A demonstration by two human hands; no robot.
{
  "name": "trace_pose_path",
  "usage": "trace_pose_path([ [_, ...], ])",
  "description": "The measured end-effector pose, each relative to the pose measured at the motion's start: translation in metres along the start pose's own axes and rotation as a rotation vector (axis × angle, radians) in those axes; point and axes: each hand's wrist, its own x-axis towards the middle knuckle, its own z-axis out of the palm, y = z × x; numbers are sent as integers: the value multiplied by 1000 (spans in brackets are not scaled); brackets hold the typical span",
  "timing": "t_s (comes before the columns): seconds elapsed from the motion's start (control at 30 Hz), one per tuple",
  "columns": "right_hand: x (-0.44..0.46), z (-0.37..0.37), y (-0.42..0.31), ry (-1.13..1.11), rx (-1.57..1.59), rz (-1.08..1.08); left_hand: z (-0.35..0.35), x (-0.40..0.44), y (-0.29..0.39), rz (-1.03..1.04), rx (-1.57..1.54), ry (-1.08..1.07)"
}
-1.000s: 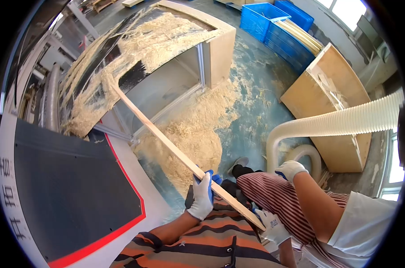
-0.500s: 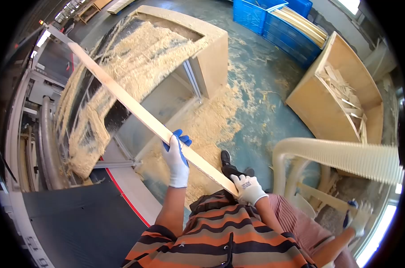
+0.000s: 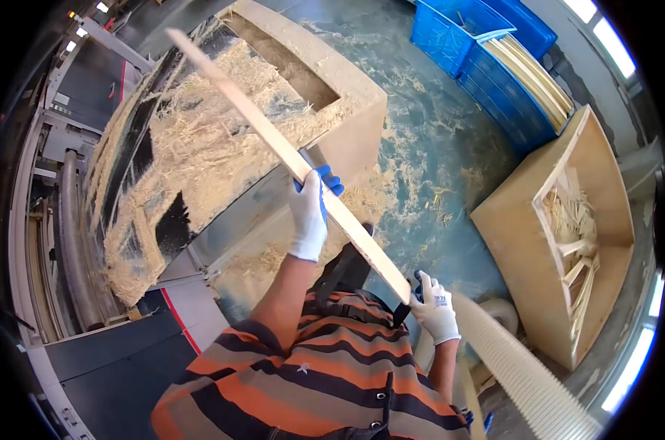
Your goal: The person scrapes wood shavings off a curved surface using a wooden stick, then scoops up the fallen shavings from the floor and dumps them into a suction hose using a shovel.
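Observation:
A long, pale wooden strip [image 3: 272, 139] runs diagonally from the upper left down to my waist. My left hand [image 3: 310, 213], in a white glove with blue fingertips, is closed around it below its middle. At the strip's lower end my right hand [image 3: 435, 312], gloved the same way, holds the tip loosely with fingers partly curled, and some of its grip is hidden. The strip's far end hangs over a worktop [image 3: 351, 81] covered in wood shavings [image 3: 208, 128].
To the left stands a machine with a metal roller [image 3: 74, 235] and a dark panel [image 3: 138, 367]. Blue crates [image 3: 505, 92], one holding wooden strips, are at the upper right. A plywood bin [image 3: 519, 213] contains offcuts. A ribbed hose [image 3: 523, 367] lies near my right side.
My view has turned and moved. The strip's far end has swung rightward over the shavings, away from the machine. Both hands stay at the strip. The other person's gloved hand is no longer clearly visible.

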Motion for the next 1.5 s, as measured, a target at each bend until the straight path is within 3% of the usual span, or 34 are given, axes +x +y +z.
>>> trace_pose_path([
  [0.13, 79, -36, 35, 3, 154, 138, 51, 101, -31, -16, 86, -25],
  [0.27, 169, -105, 62, -59, -88, 170, 118, 205, -51, -32, 143, 57],
  [0.43, 275, -201, 50, 19, -62, 100, 192, 288, -36, -102, 181, 93],
  [0.57, 378, -248, 44, -18, 182, -41, 213, 351, -32, -109, 242, 85],
  [0.8, 580, -305, 36, -265, 91, -385, 234, 399, -28, 27, 683, 366],
  [0.83, 623, -298, 72, -230, -117, -800, 227, 409, -42, 144, 856, 459],
  [0.87, 658, -298, 82, -209, -115, -910, 240, 407, -33, 45, 965, 479],
  [0.9, 684, -319, 71, -280, -21, -903, 254, 408, -27, 15, 902, 494],
  [0.97, 739, -341, 55, -377, -51, -1139, 271, 402, -35, -44, 862, 535],
  [1.0, 759, -348, 43, -360, -132, -1158, 279, 401, -43, -48, 860, 571],
  [1.07, 801, -352, 8, -587, 142, -645, 298, 410, -50, -27, 885, 646],
  [1.13, 847, -350, -23, -680, 254, -759, 318, 420, -52, -23, 959, 712],
  [1.17, 853, -346, -34, -714, 304, -728, 325, 420, -47, -46, 839, 708],
  [1.3, 910, -323, -82, -896, 350, -419, 322, 471, -65, 47, 1037, 794],
  [1.37, 951, -304, -101, -873, 379, -476, 306, 514, -74, 135, 1073, 798],
  [1.47, 1006, -297, -138, -872, 441, -426, 316, 578, -38, -49, 924, 807],
  [1.5, 1018, -310, -158, -924, 453, -332, 319, 600, -42, -7, 1034, 885],
])
